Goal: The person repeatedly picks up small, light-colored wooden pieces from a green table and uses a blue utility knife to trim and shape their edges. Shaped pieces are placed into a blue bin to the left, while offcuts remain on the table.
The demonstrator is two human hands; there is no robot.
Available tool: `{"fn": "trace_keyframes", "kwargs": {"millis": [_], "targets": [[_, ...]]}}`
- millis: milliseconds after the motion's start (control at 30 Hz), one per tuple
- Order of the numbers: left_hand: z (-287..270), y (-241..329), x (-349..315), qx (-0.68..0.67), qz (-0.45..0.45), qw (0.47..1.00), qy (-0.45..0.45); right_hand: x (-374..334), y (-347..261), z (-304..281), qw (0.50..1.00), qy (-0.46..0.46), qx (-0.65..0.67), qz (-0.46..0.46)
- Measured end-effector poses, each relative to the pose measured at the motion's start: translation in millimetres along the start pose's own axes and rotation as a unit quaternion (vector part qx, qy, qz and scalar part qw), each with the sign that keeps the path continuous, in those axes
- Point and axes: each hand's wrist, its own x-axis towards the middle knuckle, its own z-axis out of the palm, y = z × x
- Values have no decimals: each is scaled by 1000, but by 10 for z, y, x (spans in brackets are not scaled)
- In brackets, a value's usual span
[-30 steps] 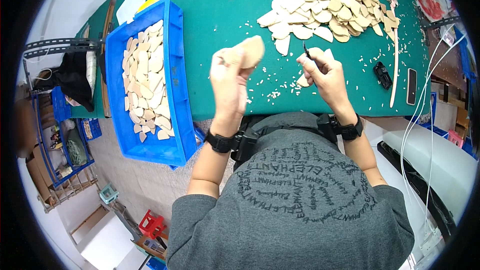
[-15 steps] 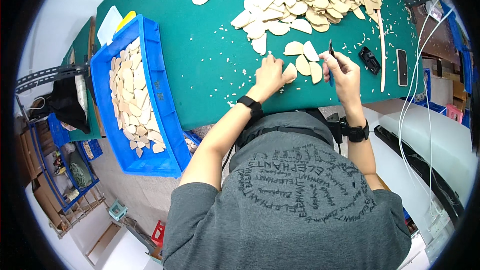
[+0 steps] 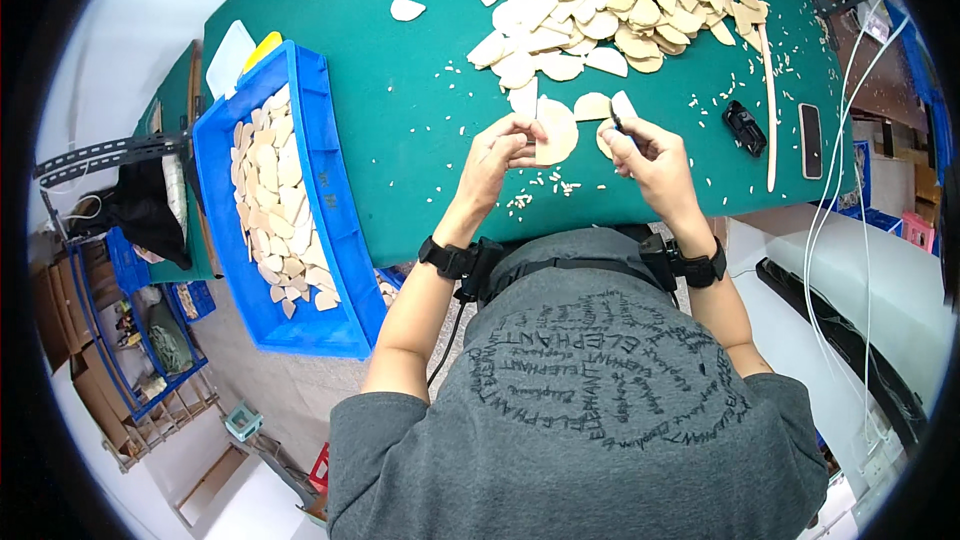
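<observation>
My left hand (image 3: 502, 155) pinches the edge of a flat, cream, rounded piece (image 3: 558, 132) and holds it up over the table. My right hand (image 3: 648, 162) is closed around a slim dark-tipped tool (image 3: 616, 120), which looks like small nippers; most of its handle is hidden by the fingers. Just beyond and partly behind the right hand lie a few cream pieces, one a half-round piece (image 3: 592, 106). The tool's tip overlaps these pieces in view; whether it touches one I cannot tell.
A big heap of similar pieces (image 3: 590, 10) covers the far part of the green table (image 3: 400, 140). A blue crate (image 3: 330, 200) of smaller pieces stands at left. To the right lie a black object (image 3: 743, 127), a thin pole (image 3: 768, 110) and a phone (image 3: 810, 140). Small scraps are scattered about.
My left hand has lifted and moved left, now holding up a rounded piece. The right hand has shifted left, its tool now over the loose pieces.
</observation>
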Motion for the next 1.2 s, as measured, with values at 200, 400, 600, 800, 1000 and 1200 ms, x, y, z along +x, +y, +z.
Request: {"fn": "trace_keyframes", "kwargs": {"millis": [200, 400, 600, 800, 1000, 1200], "targets": [[150, 429, -332, 158, 87, 981, 67, 104, -139, 252, 989, -86, -105, -56], [117, 551, -487, 177, 140, 968, 111, 173, -248, 366, 976, -111, -152, -111], [50, 556, -549, 219, 163, 956, 107, 142, -386, 457, 972, -127, -171, -101], [2, 561, -562, 258, 164, 947, 96, 132, -366, 483, 971, -128, -163, -120], [-14, 528, -546, 292, 207, 927, 113, 121, -364, 503, 968, -119, -182, -122], [-24, 544, -582, 265, 181, 940, 115, 118, -324, 524, 971, -128, -175, -99]]}}
